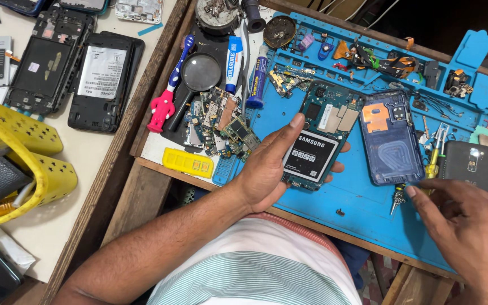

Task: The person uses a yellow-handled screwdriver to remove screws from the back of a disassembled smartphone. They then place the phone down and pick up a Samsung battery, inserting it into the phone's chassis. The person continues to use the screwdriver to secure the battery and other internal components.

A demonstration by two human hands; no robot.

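Left hand (269, 169) cradled the opened phone (317, 135) at mat-centre, battery up. Right hand (464, 226), fingers loosely spread and holding nothing, reached for the screwdriver (397, 197) at 4 o'clock from it (tiny tip, so I'd pinch low and keep the phone level).

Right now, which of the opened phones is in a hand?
The opened phone with the black battery, cradled in the left hand. The two black opened phones lie untouched on the white table.
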